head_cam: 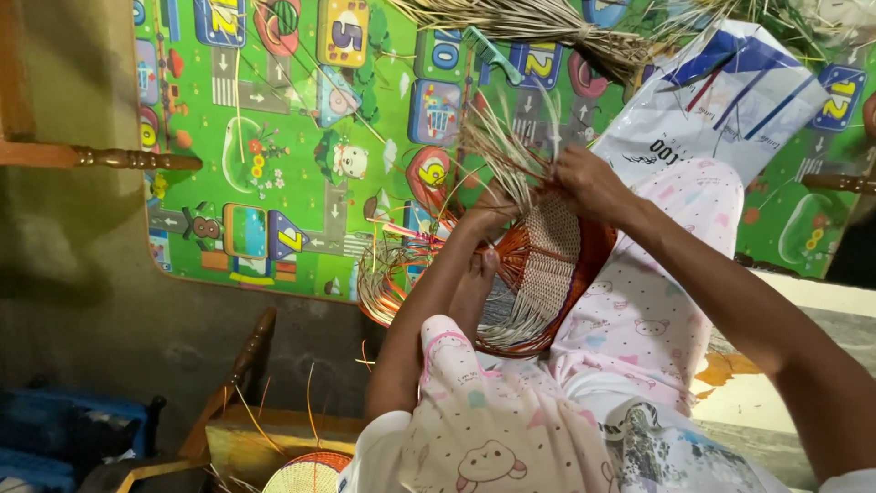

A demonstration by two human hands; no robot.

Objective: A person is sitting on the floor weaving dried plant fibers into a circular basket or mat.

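A half-woven round basket piece (547, 265) with an orange rim and pale straw weave rests between my knees, steadied by my bare foot. My left hand (488, 212) pinches loose straw strands (506, 151) at its upper left edge. At the top right of the weave my right hand (589, 178) grips the same fan of strands. Both hands are closed on the straw. Coiled orange and pale reeds (392, 274) trail off to the left of the basket.
A bright green children's play mat (292, 137) covers the floor. A bundle of dry straw (538, 27) lies at the top, beside a white and blue plastic sack (730, 91). A small finished woven disc (306, 475) and wooden furniture legs (119, 158) are at the left.
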